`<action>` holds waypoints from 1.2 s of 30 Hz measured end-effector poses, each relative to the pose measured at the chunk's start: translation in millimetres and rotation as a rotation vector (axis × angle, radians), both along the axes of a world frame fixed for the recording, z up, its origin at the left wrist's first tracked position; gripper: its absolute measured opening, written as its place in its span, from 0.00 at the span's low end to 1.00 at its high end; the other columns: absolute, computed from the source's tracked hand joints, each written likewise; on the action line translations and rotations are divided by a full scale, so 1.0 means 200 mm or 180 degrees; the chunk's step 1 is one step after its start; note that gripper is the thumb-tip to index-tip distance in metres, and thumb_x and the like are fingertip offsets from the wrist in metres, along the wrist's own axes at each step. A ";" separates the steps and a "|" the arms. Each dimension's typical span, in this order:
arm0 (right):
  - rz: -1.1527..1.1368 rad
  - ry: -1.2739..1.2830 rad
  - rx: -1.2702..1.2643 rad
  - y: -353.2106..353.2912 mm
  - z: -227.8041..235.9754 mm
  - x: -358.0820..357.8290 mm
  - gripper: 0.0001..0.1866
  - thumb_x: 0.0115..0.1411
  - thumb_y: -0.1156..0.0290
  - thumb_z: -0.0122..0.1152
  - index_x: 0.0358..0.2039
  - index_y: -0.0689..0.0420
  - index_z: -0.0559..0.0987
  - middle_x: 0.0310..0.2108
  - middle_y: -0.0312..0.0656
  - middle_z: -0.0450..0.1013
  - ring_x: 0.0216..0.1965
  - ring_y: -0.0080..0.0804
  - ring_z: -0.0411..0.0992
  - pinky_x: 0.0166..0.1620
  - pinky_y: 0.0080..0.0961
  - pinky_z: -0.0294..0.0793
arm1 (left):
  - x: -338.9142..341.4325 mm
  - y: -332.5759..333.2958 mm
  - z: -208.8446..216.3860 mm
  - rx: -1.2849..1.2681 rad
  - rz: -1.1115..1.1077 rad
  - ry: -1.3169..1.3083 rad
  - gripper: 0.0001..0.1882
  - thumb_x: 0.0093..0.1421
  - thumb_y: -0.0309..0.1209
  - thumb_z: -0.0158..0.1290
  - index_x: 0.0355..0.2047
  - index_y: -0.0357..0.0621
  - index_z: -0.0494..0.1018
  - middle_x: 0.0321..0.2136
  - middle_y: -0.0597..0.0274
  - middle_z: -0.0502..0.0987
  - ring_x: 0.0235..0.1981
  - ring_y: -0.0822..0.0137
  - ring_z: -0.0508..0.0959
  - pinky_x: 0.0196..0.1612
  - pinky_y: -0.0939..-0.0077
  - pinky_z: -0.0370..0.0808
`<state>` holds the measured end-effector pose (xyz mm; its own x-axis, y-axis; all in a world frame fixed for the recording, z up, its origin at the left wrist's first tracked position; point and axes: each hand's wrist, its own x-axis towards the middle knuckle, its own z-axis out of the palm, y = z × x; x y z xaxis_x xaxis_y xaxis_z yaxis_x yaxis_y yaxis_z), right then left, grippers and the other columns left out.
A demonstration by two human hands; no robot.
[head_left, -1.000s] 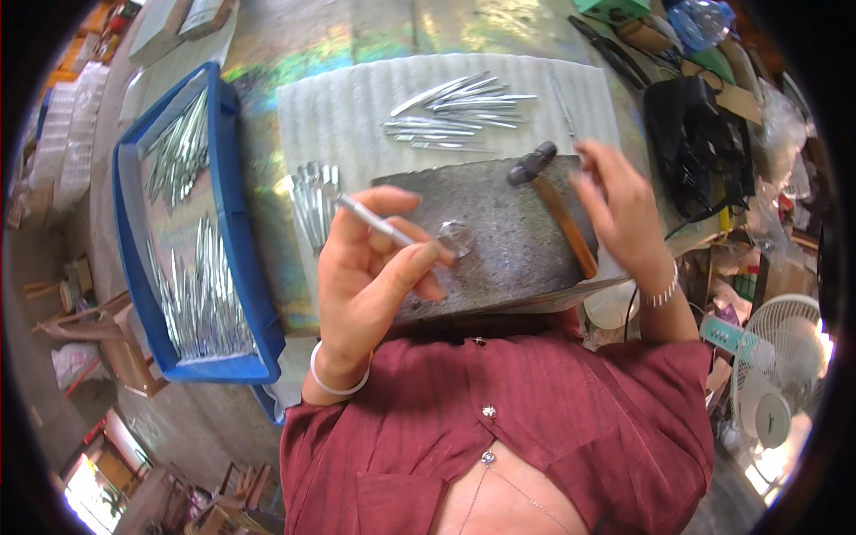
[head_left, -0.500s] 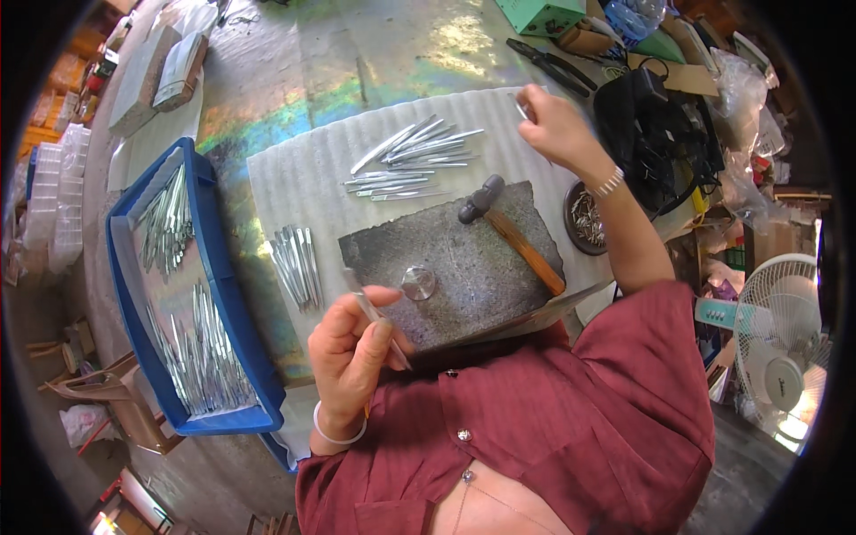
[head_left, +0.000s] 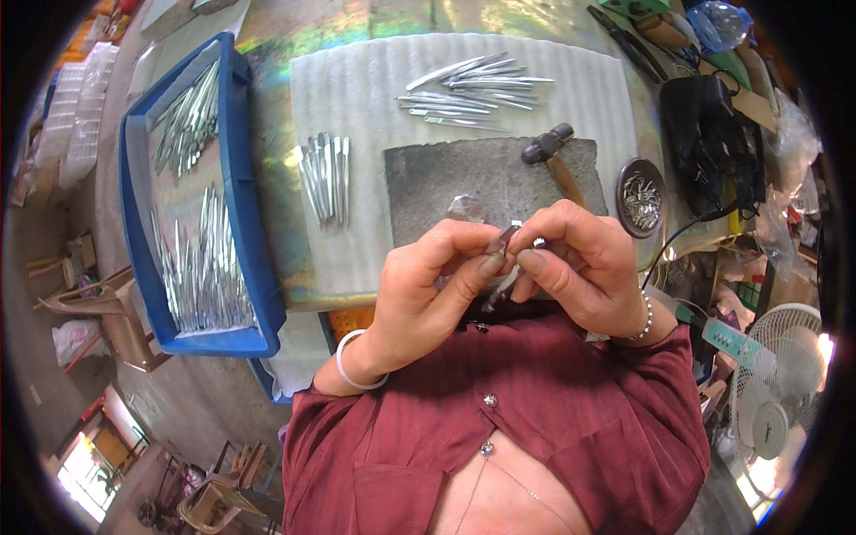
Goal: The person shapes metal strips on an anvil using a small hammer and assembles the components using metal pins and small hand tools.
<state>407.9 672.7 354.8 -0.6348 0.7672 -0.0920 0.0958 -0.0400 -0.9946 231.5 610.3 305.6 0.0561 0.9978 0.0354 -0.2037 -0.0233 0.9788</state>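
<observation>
Close to my chest, over the near edge of the dark stone slab [head_left: 426, 183], my two hands meet with fingertips almost touching. My left hand [head_left: 434, 290] pinches a slim silver metal piece [head_left: 505, 239], partly hidden by the fingers. Between the thumb and forefinger of my right hand [head_left: 580, 267] sits a shiny, slender metal piece [head_left: 539, 242]; only its end shows. A round clear-looking disc [head_left: 465, 209] lies on the slab just beyond my hands. The hammer [head_left: 557, 160] rests at the slab's right, its handle running behind my right hand.
Slim silver pieces [head_left: 477, 85] lie on the white foam sheet [head_left: 357, 98], with another bundle [head_left: 324, 178] at left. More fill a blue tray [head_left: 245, 196]. At right stand a round dish of small metal parts [head_left: 641, 203], a black bag [head_left: 709, 134], pliers [head_left: 633, 45] and a fan [head_left: 776, 383].
My right hand has come from the foam's far right edge back to my chest. My left hand has moved right, and the two now meet. The view has tilted nearer to me.
</observation>
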 end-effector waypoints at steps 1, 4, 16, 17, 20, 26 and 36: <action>0.0024 0.0013 -0.0019 0.01 -0.01 -0.02 0.05 0.59 0.78 0.56 0.35 0.65 0.72 0.25 0.39 0.71 0.23 0.19 0.71 0.27 0.14 0.69 | -0.01 -0.01 0.01 -0.0019 0.0024 0.0013 0.09 0.60 0.22 0.52 0.41 0.35 0.72 0.30 0.60 0.78 0.31 0.75 0.77 0.34 0.83 0.73; 0.0082 -0.0030 0.1537 0.03 -0.05 -0.06 0.05 0.56 0.78 0.59 0.33 0.64 0.74 0.23 0.40 0.71 0.23 0.24 0.72 0.26 0.16 0.70 | -0.03 -0.03 0.03 -0.0094 0.0094 0.0115 0.07 0.59 0.22 0.53 0.39 0.35 0.72 0.28 0.61 0.78 0.29 0.76 0.77 0.33 0.83 0.74; -0.0060 -0.0063 0.1518 -0.01 -0.07 -0.08 0.07 0.56 0.79 0.61 0.35 0.65 0.74 0.26 0.42 0.74 0.20 0.19 0.69 0.22 0.13 0.66 | -0.06 -0.02 0.04 0.0196 -0.0043 0.0459 0.06 0.58 0.23 0.55 0.36 0.37 0.72 0.28 0.57 0.79 0.28 0.74 0.79 0.30 0.81 0.74; -0.0152 -0.0089 0.1413 -0.02 -0.07 -0.08 0.07 0.54 0.78 0.62 0.33 0.65 0.74 0.25 0.42 0.74 0.22 0.23 0.72 0.24 0.16 0.69 | -0.05 -0.02 0.03 0.0219 -0.0064 0.0443 0.06 0.58 0.23 0.55 0.36 0.37 0.72 0.27 0.57 0.79 0.28 0.73 0.79 0.30 0.81 0.74; -0.0148 -0.0072 0.1307 -0.01 -0.08 -0.07 0.07 0.54 0.79 0.62 0.33 0.65 0.74 0.24 0.42 0.74 0.20 0.21 0.71 0.23 0.15 0.69 | -0.05 -0.02 0.03 0.0143 -0.0126 0.0382 0.05 0.58 0.23 0.55 0.35 0.37 0.72 0.26 0.57 0.79 0.27 0.74 0.79 0.29 0.82 0.74; -0.0252 0.0151 -0.0718 0.00 -0.06 -0.09 0.05 0.58 0.76 0.58 0.28 0.62 0.72 0.20 0.35 0.72 0.17 0.13 0.68 0.18 0.09 0.62 | -0.07 -0.01 0.02 -0.0422 -0.0464 -0.0025 0.03 0.59 0.22 0.53 0.33 0.35 0.71 0.24 0.60 0.77 0.26 0.76 0.76 0.28 0.83 0.72; -0.0441 0.0342 -0.2160 0.05 -0.16 -0.13 0.09 0.58 0.67 0.60 0.24 0.56 0.73 0.15 0.29 0.66 0.10 0.09 0.56 0.12 0.08 0.49 | -0.13 0.03 0.08 -0.1477 -0.0931 -0.0482 0.08 0.62 0.27 0.51 0.36 0.34 0.68 0.21 0.62 0.76 0.18 0.78 0.75 0.18 0.89 0.70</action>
<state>382.4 682.6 321.9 -0.5676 0.6371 -0.5215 -0.0525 -0.6602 -0.7493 206.0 616.9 321.3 0.3610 0.8544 -0.3738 -0.2759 0.4808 0.8323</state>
